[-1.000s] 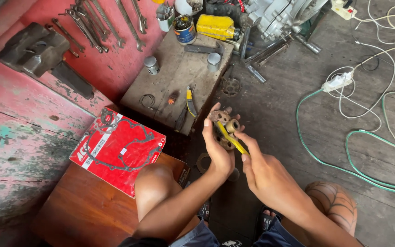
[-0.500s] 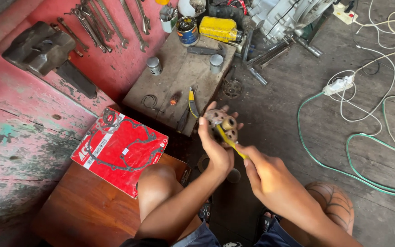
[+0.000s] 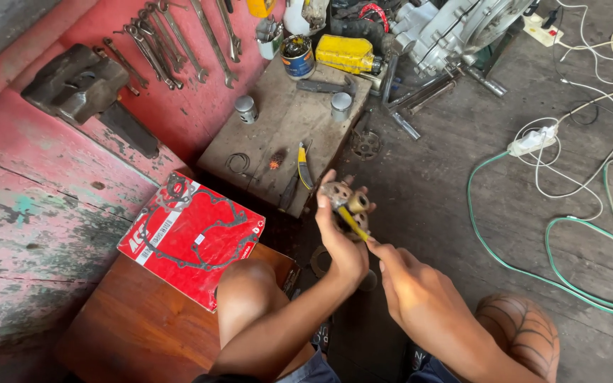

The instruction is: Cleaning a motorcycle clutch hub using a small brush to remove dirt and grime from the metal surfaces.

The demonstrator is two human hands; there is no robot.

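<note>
My left hand (image 3: 338,241) grips a small brown metal engine part (image 3: 342,197) with round holes, held up in front of me. My right hand (image 3: 409,287) holds a thin yellow-handled tool (image 3: 355,223) whose tip rests against that part. Both hands are above the dark floor, just in front of a low wooden board (image 3: 278,135). My bare knee (image 3: 246,291) is below the left hand.
The board carries two small metal cylinders (image 3: 245,108), pliers with yellow grips (image 3: 304,167) and a ring. Wrenches (image 3: 172,39) lie on the red surface. A red gasket pack (image 3: 193,237) sits on a brown stool. Green and white cables (image 3: 548,213) lie right; engine parts (image 3: 455,28) lie beyond.
Both hands stay together on the part; the yellow tool has shifted slightly against it. The view has drifted a little.
</note>
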